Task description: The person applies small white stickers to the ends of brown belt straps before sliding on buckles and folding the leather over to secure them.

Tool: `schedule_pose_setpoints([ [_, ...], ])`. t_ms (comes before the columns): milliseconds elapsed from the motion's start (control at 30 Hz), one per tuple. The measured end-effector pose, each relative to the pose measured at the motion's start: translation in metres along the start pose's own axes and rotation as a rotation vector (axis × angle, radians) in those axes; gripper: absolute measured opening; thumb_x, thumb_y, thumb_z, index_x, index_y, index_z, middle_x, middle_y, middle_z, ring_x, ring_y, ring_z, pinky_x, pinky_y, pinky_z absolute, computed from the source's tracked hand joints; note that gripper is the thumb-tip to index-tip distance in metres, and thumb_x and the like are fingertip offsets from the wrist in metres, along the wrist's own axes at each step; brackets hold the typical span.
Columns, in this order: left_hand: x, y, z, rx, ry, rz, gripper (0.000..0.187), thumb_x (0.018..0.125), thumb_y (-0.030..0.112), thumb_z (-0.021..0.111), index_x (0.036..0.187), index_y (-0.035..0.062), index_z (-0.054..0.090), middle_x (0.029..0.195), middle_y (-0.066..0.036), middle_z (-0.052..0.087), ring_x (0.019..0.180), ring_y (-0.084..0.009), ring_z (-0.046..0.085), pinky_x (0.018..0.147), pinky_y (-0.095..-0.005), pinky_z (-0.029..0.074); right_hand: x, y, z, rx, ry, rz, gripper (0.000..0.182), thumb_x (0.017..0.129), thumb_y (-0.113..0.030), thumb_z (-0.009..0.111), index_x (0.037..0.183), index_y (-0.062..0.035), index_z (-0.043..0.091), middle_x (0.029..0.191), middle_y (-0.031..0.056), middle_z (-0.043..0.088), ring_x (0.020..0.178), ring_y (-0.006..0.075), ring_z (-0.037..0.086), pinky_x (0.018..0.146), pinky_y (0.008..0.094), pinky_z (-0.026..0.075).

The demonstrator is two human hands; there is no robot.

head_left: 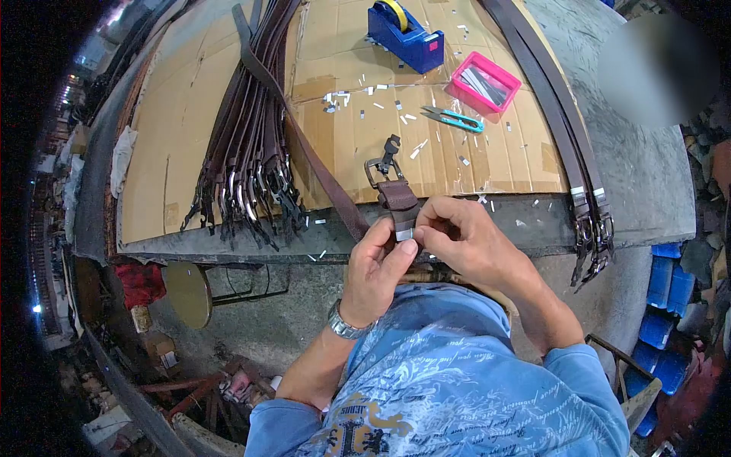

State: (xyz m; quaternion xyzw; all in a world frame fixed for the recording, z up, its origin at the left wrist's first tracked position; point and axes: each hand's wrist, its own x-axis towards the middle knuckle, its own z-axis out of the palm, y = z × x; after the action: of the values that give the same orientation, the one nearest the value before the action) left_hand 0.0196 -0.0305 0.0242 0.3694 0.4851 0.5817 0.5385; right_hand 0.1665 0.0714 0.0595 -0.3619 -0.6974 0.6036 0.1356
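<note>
A dark brown belt (397, 196) lies over the table's near edge, its metal buckle (375, 172) resting on the cardboard. A small white label (405, 235) crosses the strap just below the belt loop. My left hand (373, 270), with a watch at its wrist, is closed on the strap, thumb and fingers beside the label's left end. At the other side my right hand (466, 240) is in a pinch, its fingertips touching the label's right end. The belt's long strap runs up and left from my left hand.
Many belts with buckles (247, 183) hang in a bundle on the left. Two labelled belts (567, 145) lie at the right. Ahead are a blue tape dispenser (415, 47), a pink tray (474, 103), turquoise thread snips (459, 119) and scattered label bits on the cardboard (324, 57).
</note>
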Motion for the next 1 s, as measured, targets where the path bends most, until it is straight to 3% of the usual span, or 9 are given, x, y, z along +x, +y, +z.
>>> schedule_pose_setpoints([
  [100,0.0,0.0,0.001,0.113,0.061,-0.003,0.014,0.097,0.015,0.055,0.091,0.0032,0.057,0.085,0.005,0.053,0.076,-0.0024,0.041,0.064,-0.0191,0.035,0.0,0.001,0.002,0.013,0.017,-0.03,0.02,0.085,-0.015,0.062,0.086,0.0049,0.061,0.066,0.0089,0.058,0.062,0.0123,0.051,0.057,0.0318,0.043],
  [167,-0.001,-0.005,0.001,0.229,0.161,0.017,0.029,0.099,0.019,0.054,0.074,0.006,0.049,0.071,0.009,0.04,0.068,-0.0016,0.031,0.056,-0.0215,0.026,0.0,0.001,0.003,-0.015,0.013,-0.03,0.021,0.085,-0.016,0.063,0.087,0.0051,0.062,0.067,0.011,0.059,0.061,0.0143,0.052,0.058,0.0326,0.044],
  [367,-0.004,-0.005,0.002,0.348,0.24,-0.012,0.035,0.1,0.021,0.054,0.072,0.0024,0.042,0.067,0.002,0.035,0.066,-0.0069,0.031,0.054,-0.0278,0.029,-0.003,0.002,0.007,-0.146,0.105,-0.112,0.02,0.083,-0.016,0.065,0.087,0.0034,0.063,0.072,0.0178,0.063,0.063,0.0272,0.061,0.06,0.0372,0.048],
  [467,-0.003,-0.015,0.004,0.362,0.29,0.092,0.034,0.1,0.021,0.054,0.071,0.0056,0.045,0.067,0.008,0.035,0.065,-0.0024,0.029,0.053,-0.0229,0.024,-0.004,0.006,0.009,-0.177,0.157,-0.19,0.018,0.083,-0.016,0.066,0.086,0.0016,0.063,0.073,0.0185,0.063,0.066,0.0316,0.063,0.061,0.0396,0.049],
  [700,-0.006,-0.02,0.009,0.411,0.335,0.14,0.034,0.099,0.017,0.053,0.074,-0.0008,0.039,0.066,-0.004,0.031,0.063,-0.013,0.028,0.054,-0.0311,0.03,-0.006,0.007,0.012,-0.25,0.218,-0.231,0.015,0.081,-0.013,0.069,0.083,-0.0001,0.062,0.072,0.0176,0.063,0.065,0.0336,0.063,0.058,0.041,0.048],
  [800,-0.006,-0.017,0.01,0.495,0.326,0.132,0.031,0.101,0.018,0.051,0.076,-0.0006,0.046,0.067,-0.004,0.044,0.063,-0.0103,0.041,0.056,-0.0287,0.036,-0.005,0.011,0.009,-0.266,0.238,-0.276,0.013,0.081,-0.011,0.068,0.083,-0.0002,0.061,0.072,0.0172,0.062,0.065,0.0344,0.062,0.057,0.041,0.048],
  [900,-0.003,-0.009,0.012,0.089,0.448,0.081,0.029,0.103,0.02,0.048,0.082,0.0002,0.053,0.075,-0.004,0.06,0.07,-0.0094,0.057,0.062,-0.0255,0.045,-0.006,0.015,-0.003,-0.356,0.365,-0.309,0.011,0.081,-0.01,0.067,0.083,-0.0002,0.061,0.072,0.0169,0.062,0.065,0.0339,0.062,0.058,0.0403,0.047],
  [967,-0.004,-0.015,-0.005,0.168,0.365,0.093,0.028,0.103,0.023,0.045,0.107,-0.0006,0.06,0.089,-0.007,0.066,0.081,-0.0172,0.068,0.072,-0.03,0.055,-0.011,0.009,-0.01,-0.299,0.303,-0.138,0.01,0.083,-0.009,0.065,0.084,0.0002,0.06,0.073,0.0168,0.061,0.066,0.0322,0.062,0.059,0.0392,0.047],
  [1000,-0.003,-0.012,-0.004,0.103,0.355,0.066,0.028,0.103,0.023,0.045,0.106,-0.001,0.06,0.088,-0.007,0.065,0.079,-0.0155,0.067,0.071,-0.0298,0.055,-0.012,0.011,-0.01,-0.318,0.292,-0.186,0.011,0.084,-0.009,0.064,0.085,0.0006,0.06,0.074,0.0167,0.061,0.067,0.0302,0.061,0.061,0.0378,0.047],
])
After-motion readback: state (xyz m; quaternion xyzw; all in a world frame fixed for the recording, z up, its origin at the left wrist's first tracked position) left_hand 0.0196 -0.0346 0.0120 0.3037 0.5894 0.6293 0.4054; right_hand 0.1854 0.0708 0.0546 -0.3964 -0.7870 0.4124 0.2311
